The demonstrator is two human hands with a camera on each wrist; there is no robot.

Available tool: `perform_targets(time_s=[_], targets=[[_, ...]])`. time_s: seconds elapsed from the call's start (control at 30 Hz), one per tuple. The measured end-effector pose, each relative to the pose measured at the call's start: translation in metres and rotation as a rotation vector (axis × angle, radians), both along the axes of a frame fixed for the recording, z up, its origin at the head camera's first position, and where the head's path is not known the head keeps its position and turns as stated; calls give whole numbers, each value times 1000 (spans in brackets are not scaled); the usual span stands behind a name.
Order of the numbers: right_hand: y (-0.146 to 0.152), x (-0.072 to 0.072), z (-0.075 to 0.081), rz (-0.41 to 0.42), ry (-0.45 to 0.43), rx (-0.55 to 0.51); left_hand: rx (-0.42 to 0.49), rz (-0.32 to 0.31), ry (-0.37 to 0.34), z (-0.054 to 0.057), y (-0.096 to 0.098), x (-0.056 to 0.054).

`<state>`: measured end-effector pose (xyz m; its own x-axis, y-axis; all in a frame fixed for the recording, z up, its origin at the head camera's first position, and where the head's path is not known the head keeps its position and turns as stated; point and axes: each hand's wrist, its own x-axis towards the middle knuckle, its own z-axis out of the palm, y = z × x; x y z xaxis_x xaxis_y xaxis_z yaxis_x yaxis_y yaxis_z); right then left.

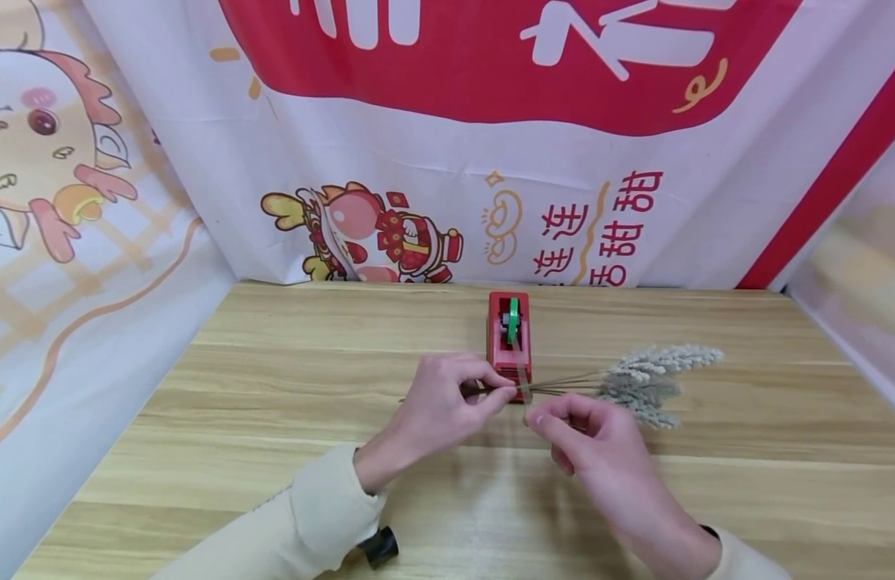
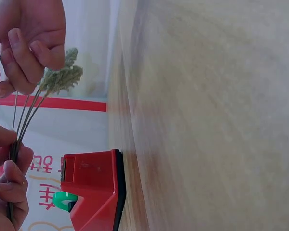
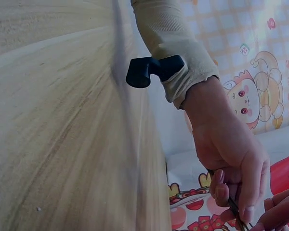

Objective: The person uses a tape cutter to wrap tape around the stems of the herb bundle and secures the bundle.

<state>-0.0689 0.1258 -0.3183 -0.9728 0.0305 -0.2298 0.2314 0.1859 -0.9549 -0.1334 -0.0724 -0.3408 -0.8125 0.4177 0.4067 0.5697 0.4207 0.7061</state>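
Several grey-plumed stems (image 1: pixel 639 377) are pinched in the left hand's grip (image 1: pixel 447 401); the right hand's grip (image 1: pixel 608 451) pinches clear tape (image 1: pixel 522 366) running from the far red dispenser (image 1: pixel 499 353).

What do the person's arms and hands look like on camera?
The left sleeve and right sleeve are long and cream-coloured, with a dark edge at each wrist opening. A black fitting juts out beside the left cuff. The left hand and right hand show no gloves.
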Motion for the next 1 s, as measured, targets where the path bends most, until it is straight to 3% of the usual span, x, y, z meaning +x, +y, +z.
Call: perform_targets(time_s=[0.33, 0.53, 0.77, 1.0], targets=[[-3, 5, -11, -5, -20, 8, -21, 12, -8, -2, 1, 8], [-5, 8, -23, -10, -28, 9, 0, 33, -49, -1, 1, 13], [-7, 1, -38, -26, -80, 16, 28, 15, -89, -1, 2, 14], [-11, -9, -47, -97, -142, -133, 10, -30, -39, -5, 2, 14]])
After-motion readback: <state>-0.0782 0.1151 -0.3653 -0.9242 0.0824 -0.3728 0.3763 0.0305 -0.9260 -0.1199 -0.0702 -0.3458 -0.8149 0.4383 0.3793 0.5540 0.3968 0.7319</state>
